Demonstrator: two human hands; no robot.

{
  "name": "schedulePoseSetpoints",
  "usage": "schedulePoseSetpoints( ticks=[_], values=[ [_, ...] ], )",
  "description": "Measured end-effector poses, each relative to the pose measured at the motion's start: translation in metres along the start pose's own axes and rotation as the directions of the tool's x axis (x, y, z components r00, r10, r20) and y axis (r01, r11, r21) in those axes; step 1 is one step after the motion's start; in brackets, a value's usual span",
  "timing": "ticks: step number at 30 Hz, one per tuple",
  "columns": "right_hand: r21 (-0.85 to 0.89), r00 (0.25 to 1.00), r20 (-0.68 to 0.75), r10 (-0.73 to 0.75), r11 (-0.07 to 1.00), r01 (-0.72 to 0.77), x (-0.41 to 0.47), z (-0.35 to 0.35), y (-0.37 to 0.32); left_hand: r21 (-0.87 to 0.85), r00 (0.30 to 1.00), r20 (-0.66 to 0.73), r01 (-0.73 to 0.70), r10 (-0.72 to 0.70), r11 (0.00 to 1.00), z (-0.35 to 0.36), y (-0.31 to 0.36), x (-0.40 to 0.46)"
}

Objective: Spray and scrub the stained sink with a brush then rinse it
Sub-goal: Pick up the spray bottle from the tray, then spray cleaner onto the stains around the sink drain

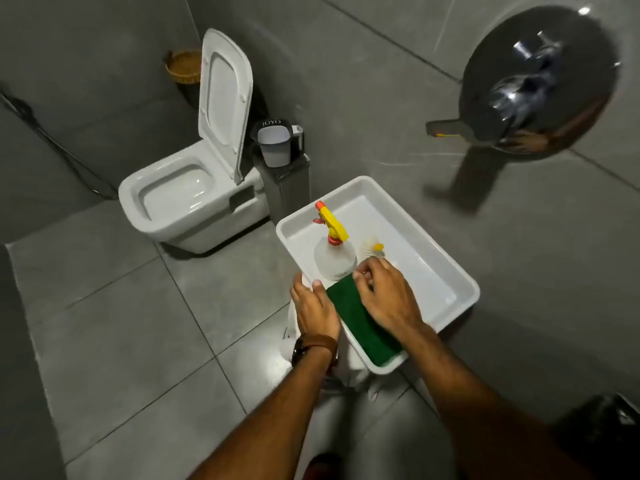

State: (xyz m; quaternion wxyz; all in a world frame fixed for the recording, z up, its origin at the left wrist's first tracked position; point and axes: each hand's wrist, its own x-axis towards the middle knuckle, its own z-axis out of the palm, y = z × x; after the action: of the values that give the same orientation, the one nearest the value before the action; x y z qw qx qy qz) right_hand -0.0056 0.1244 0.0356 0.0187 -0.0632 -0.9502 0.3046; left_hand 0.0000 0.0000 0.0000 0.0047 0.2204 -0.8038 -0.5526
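Note:
A white tray [446, 271] rests on a white stand, low in front of me. In it stands a clear spray bottle [334, 259] with a yellow trigger, beside a brush [374, 247] with pale bristles and a yellow part. A green scouring pad [363, 327] lies along the tray's near side. My left hand [315, 306] rests on the tray's near rim by the bottle, fingers apart. My right hand [384, 296] hovers over the pad with curled fingers beside the brush, and hides what they touch. The dark round sink [485, 81] with a chrome tap [530, 84] is at upper right.
A white toilet [180, 202] with its lid up stands to the left, with a grey bin [287, 188] and a white jug [275, 147] beside it. A wicker basket [183, 65] sits in the far corner. Grey tiles cover floor and walls. A dark object [602, 434] is at lower right.

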Motion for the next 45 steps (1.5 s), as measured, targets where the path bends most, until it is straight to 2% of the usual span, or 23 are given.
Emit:
schedulePoseSetpoints(
  ticks=[4,8,11,16,19,22,25,29,33,36,39,45],
  values=[
    [0.414,0.983,0.018,0.180,0.894,-0.172,0.034,0.031,-0.007,-0.118,0.992,0.009,0.129,-0.129,0.985,0.030,-0.018,0.005],
    [0.653,0.975,0.084,0.205,0.728,-0.209,0.076,0.048,-0.019,-0.118,0.985,0.025,0.170,-0.168,0.978,0.054,-0.035,0.015],
    [0.647,0.989,0.114,0.095,0.748,-0.147,0.094,0.060,-0.022,-0.117,0.990,-0.003,0.143,-0.144,0.983,0.061,-0.045,0.015],
    [0.631,0.998,0.044,0.039,0.774,-0.058,0.106,0.067,-0.027,-0.140,0.987,-0.033,0.149,-0.155,0.979,0.065,-0.049,0.014],
    [0.655,0.997,0.003,0.077,0.753,-0.060,0.103,0.060,-0.030,-0.132,0.988,-0.030,0.144,-0.149,0.981,0.065,-0.048,0.015],
    [0.689,0.981,-0.099,0.168,0.722,-0.054,0.089,0.031,-0.036,-0.113,0.989,-0.011,0.146,-0.148,0.983,0.059,-0.041,0.012],
    [0.741,0.958,-0.188,0.216,0.671,-0.006,0.069,-0.013,-0.042,-0.008,0.994,-0.050,0.101,-0.101,0.995,0.050,-0.032,0.007],
    [0.717,0.896,-0.365,0.254,0.691,0.096,0.020,-0.091,-0.039,0.064,0.995,-0.021,-0.100,0.102,0.993,0.041,0.001,-0.027],
    [0.754,0.812,-0.446,0.377,0.647,0.114,-0.065,-0.166,-0.017,-0.036,0.938,0.183,-0.292,0.294,0.956,0.049,0.050,-0.099],
    [0.738,0.747,-0.487,0.451,0.671,0.076,-0.153,-0.213,-0.002,-0.115,0.852,0.365,-0.359,0.376,0.926,0.060,0.072,-0.167],
    [0.723,0.681,-0.525,0.511,0.690,0.039,-0.252,-0.252,0.014,-0.137,0.771,0.484,-0.401,0.414,0.906,0.072,0.082,-0.240],
    [0.740,0.486,-0.566,0.666,0.670,-0.057,-0.446,-0.295,0.052,-0.075,0.637,0.662,-0.468,0.395,0.880,0.080,0.064,-0.374]
  ],
)
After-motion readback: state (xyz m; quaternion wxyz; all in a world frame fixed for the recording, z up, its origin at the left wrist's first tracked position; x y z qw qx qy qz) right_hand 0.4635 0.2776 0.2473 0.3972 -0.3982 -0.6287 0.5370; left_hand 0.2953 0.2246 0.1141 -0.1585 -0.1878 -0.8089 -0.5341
